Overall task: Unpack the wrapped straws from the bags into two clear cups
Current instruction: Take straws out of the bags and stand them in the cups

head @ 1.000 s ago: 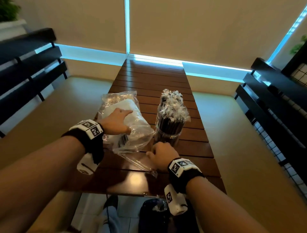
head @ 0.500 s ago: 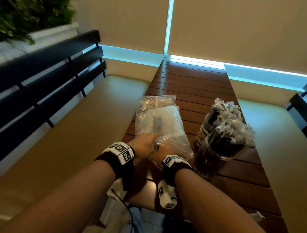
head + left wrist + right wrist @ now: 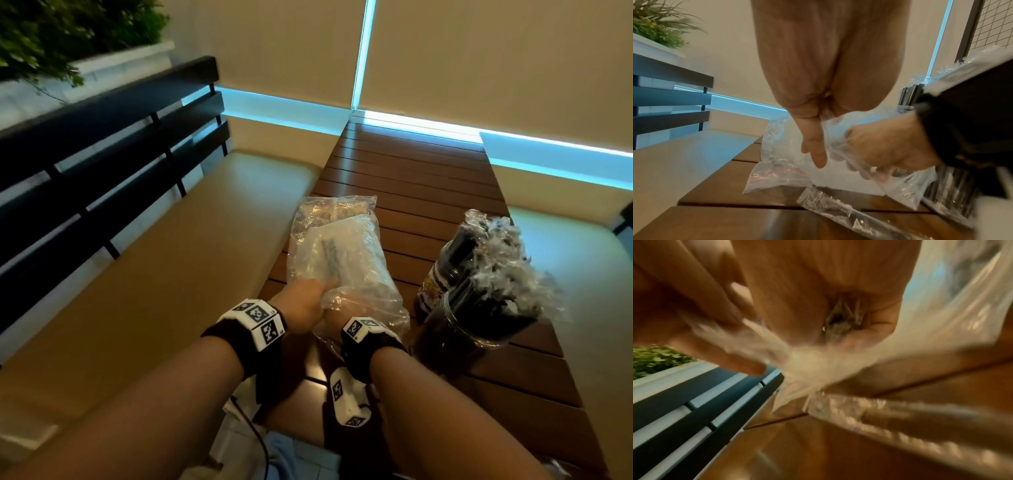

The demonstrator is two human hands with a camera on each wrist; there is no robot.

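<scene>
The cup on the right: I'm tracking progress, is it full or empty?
Full: the clear cup is packed with wrapped dark straws, whose crinkled wrapper ends stick out above its rim.

Slatted wood table [image 3: 404, 192] w/ clear bag [image 3: 346, 253], two straw-filled cups [image 3: 479, 301] & loose wrapper [image 3: 838, 209].

Dim and warm overall, lit by cyan strips [image 3: 394, 118] along the wall base; glare patch on the tabletop [image 3: 317, 377] near edge. Strong wide-angle bending at frame edges. Right wrist view heavily motion-blurred; left wrist view soft around its margins
</scene>
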